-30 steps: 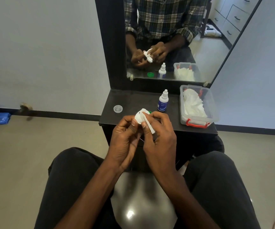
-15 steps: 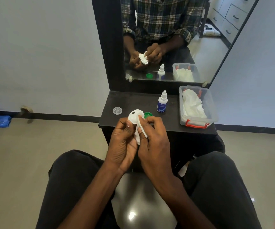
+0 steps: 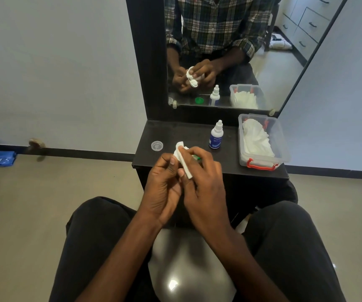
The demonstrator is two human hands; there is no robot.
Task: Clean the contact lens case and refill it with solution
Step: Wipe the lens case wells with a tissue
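Observation:
Both hands are raised in front of the dark shelf (image 3: pixel 175 131), holding a white contact lens case (image 3: pixel 185 167) between them. My left hand (image 3: pixel 165 184) pinches the case from the left with thumb and fingers. My right hand (image 3: pixel 206 184) curls over it from the right and presses a white tissue (image 3: pixel 179 146) against its top end. The case's cups are hidden from me; the mirror shows one round cup beside the tissue. The white solution bottle (image 3: pixel 216 138) with a blue label stands upright on the shelf, capped, just beyond my right hand.
A clear round cap (image 3: pixel 156 146) lies on the shelf's left part. A green cap (image 3: pixel 196 158) peeks out behind my right fingers. A clear plastic box (image 3: pixel 284 149) with red clips holds white tissues at the shelf's right end. The mirror stands behind the shelf, and my knees are below.
The case has turned in my hands, so its round cup no longer faces me. My right fingers and the tissue have moved up over its top end.

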